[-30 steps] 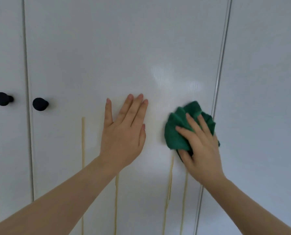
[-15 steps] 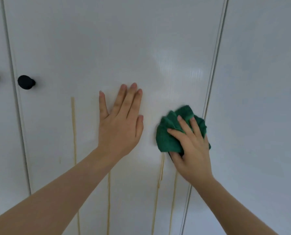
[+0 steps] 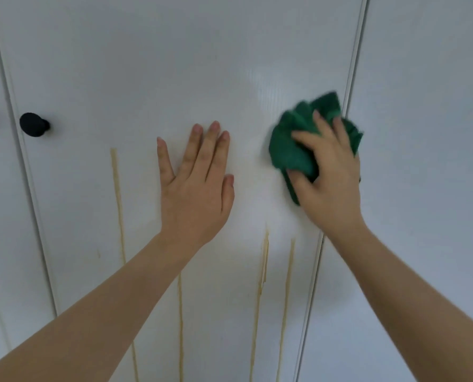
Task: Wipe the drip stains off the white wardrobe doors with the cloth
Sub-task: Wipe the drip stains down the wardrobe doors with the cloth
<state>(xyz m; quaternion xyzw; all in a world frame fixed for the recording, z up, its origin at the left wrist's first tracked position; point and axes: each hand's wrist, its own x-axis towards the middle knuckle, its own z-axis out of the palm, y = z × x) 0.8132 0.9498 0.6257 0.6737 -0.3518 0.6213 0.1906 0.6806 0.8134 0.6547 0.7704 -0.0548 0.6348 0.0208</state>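
White wardrobe doors (image 3: 174, 64), four drip stains (image 3: 263, 271), two knobs (image 3: 33, 124); left hand (image 3: 195, 188) flat, right hand (image 3: 329, 177) gripping one cloth (image 3: 290, 150).

Glossy smooth white door (image 3: 174, 64), fuzzy green cloth (image 3: 290, 153), matt black knob (image 3: 33, 124)

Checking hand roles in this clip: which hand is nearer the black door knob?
Left. The left hand lies flat on the door, right of the black knob; the right hand, gripping the green cloth, is farther right.
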